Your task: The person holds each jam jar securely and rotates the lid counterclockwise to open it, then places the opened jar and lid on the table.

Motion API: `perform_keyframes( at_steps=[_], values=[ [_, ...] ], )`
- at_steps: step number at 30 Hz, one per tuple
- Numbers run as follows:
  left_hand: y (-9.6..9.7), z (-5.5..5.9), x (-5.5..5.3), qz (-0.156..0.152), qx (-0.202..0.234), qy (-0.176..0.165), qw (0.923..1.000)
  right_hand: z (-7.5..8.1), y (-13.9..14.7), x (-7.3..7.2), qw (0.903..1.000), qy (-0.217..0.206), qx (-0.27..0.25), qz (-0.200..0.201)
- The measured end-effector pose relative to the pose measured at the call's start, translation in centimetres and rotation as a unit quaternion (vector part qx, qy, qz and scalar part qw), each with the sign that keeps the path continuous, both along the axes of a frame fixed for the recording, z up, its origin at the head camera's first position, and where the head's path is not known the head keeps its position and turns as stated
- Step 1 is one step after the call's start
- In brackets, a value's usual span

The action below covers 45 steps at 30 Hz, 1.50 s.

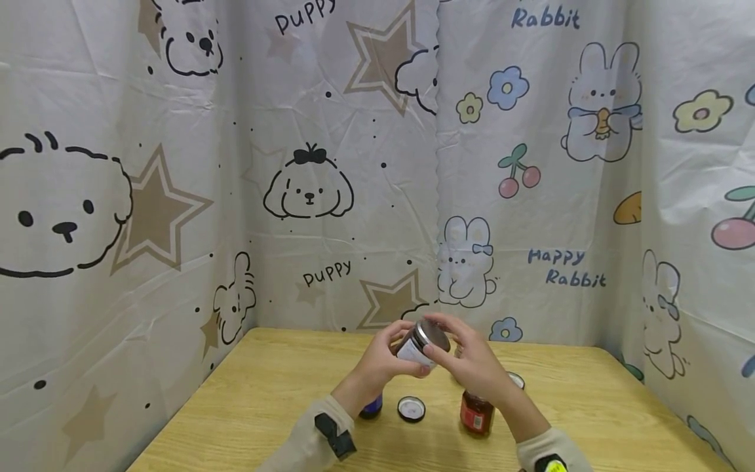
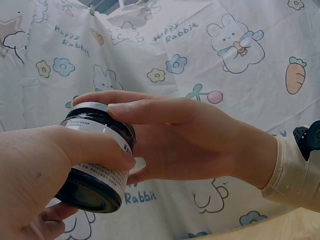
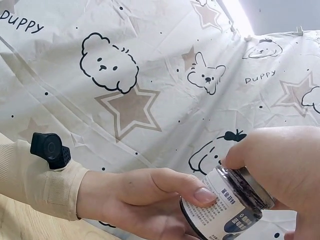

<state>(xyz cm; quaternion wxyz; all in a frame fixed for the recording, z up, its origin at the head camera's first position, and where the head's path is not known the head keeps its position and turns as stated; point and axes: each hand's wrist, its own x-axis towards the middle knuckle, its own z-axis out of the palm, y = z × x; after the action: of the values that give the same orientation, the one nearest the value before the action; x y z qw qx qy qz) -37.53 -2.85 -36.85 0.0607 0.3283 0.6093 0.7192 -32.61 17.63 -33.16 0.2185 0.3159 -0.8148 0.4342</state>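
Note:
A glass jar (image 1: 411,351) with dark contents and a white label is held up, tilted, above the table. My left hand (image 1: 375,359) grips its body, the thumb lying across the label in the left wrist view. Around the jar's silver-rimmed lid (image 1: 433,333) curl the fingers and thumb of my right hand (image 1: 476,367). The lid sits on the jar's mouth. Seen from the right wrist, dark contents show through the glass of the jar (image 3: 220,205) between label and lid.
On the wooden table (image 1: 283,380) stand a red-labelled jar (image 1: 476,414) below my right forearm and a blue jar (image 1: 371,408), partly hidden by my left wrist. Between them lies an upturned lid (image 1: 411,409). Another lid (image 1: 516,379) shows behind the right wrist. Printed curtains surround the table.

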Motion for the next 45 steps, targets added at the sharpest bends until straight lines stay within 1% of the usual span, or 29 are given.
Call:
perform_keyframes(
  at_steps=[4, 7, 12, 14, 17, 24, 30, 38, 45],
  values=[
    [-0.04, 0.07, -0.08, 0.002, -0.001, 0.004, 1.0, 0.14, 0.2, 0.02, 0.9998, 0.002, 0.003, 0.019],
    [-0.02, 0.1, -0.1, 0.002, -0.001, 0.005, 1.0, 0.24, 0.26, 0.03, 0.9997, 0.005, 0.006, 0.022],
    [0.04, 0.12, -0.03, 0.002, 0.0, 0.0, 1.0, 0.32, 0.14, 0.1, 0.9994, -0.006, -0.01, 0.032],
    [0.05, 0.09, 0.0, 0.0, 0.002, -0.003, 1.0, 0.31, 0.07, 0.12, 0.9992, -0.015, -0.019, 0.031],
    [0.06, 0.02, -0.01, -0.004, 0.005, -0.005, 1.0, 0.28, 0.02, 0.14, 0.9995, -0.02, -0.018, 0.019],
    [-0.01, -0.07, -0.01, -0.009, 0.005, 0.0, 0.9999, 0.09, 0.03, 0.18, 0.9999, -0.002, -0.001, 0.013],
    [-0.02, -0.06, -0.02, -0.011, 0.004, -0.002, 0.9999, 0.16, -0.26, 0.04, 0.9998, -0.009, -0.018, 0.001],
    [-0.03, 0.08, -0.03, -0.003, -0.001, 0.0, 1.0, 0.24, 0.15, -0.08, 0.9995, -0.004, -0.01, 0.029],
    [-0.03, -0.04, 0.03, 0.0, -0.005, 0.0, 1.0, 0.2, 0.19, 0.03, 0.9983, -0.033, -0.015, 0.046]
  ],
)
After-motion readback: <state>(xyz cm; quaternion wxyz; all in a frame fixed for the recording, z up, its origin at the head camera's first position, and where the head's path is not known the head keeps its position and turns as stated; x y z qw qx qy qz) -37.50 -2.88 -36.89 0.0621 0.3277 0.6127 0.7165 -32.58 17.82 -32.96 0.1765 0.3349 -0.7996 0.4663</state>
